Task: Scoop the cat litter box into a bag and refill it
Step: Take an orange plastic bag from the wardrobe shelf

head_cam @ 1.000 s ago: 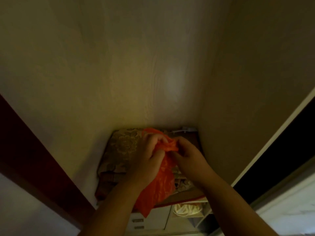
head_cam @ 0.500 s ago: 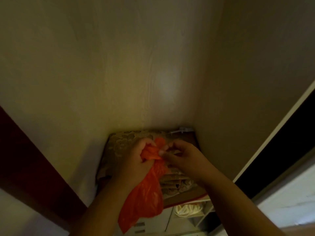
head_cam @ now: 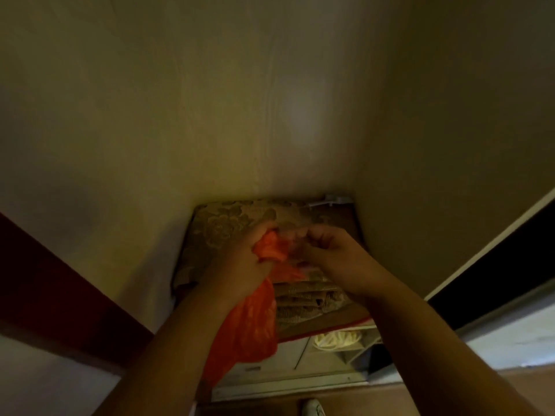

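Observation:
An orange plastic bag [head_cam: 249, 322] hangs down in front of me inside a dim wardrobe-like niche. My left hand [head_cam: 240, 262] grips the bag's bunched top, fingers curled round it. My right hand [head_cam: 327, 253] is beside it on the right, fingers curled, pinching at the bag's upper edge; that spot is blurred. No litter box or scoop is in view.
Folded patterned cloth [head_cam: 222, 226] lies stacked on a shelf under my hands. Pale wooden panels [head_cam: 210, 115] close the back and right side. Below are white drawers [head_cam: 288, 355] with a coiled white thing [head_cam: 336, 340]. A dark red door frame [head_cam: 60, 289] stands at left.
The bag has dropped lower and hangs longer from my left hand. Both hands have stayed close together at its top, working the edge.

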Tool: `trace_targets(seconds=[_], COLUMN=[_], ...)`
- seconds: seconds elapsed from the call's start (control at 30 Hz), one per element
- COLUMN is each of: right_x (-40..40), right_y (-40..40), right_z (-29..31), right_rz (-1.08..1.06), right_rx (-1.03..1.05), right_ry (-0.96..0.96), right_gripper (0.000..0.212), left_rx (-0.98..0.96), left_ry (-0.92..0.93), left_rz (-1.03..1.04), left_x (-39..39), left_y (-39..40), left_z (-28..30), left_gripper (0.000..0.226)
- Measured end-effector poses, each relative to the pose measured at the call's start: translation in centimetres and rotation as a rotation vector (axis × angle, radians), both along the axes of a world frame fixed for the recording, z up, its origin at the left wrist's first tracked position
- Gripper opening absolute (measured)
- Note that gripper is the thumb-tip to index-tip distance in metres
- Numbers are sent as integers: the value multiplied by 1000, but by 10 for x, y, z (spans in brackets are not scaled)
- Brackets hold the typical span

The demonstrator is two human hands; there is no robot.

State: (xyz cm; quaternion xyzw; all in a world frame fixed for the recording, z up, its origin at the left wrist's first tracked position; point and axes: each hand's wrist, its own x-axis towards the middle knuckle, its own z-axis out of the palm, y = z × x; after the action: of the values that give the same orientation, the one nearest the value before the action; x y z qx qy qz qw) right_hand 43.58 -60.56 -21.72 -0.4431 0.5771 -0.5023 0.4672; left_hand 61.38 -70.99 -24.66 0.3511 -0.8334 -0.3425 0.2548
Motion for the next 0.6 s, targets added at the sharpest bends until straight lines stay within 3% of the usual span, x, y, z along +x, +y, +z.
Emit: trace_targets(seconds=[0.17, 0.3, 0.4, 0.53, 0.6], right_x=[-52, -98, -127, -161, -173], right_y=[-36, -72, -112, -165, -188], right_z=[-37, -73, -99, -138, -153], right_rz=[-123, -104, -112, -67, -106], right_rx=[133, 293, 356, 397, 386], right_ry=[63, 118, 112, 187, 131], right_gripper=[18, 38, 50, 50, 55], left_rx=[-56, -60, -4, -27, -29], left_ry=[-67, -32, -10, 54, 14], left_rz=[234, 332, 389, 412, 401], left_x=[-5, -26, -46, -72, -82], left_y=[-33, -63, -92, -109, -116], left_z=[-19, -27, -34, -42, -53], left_gripper=[41, 38, 39, 43, 46])
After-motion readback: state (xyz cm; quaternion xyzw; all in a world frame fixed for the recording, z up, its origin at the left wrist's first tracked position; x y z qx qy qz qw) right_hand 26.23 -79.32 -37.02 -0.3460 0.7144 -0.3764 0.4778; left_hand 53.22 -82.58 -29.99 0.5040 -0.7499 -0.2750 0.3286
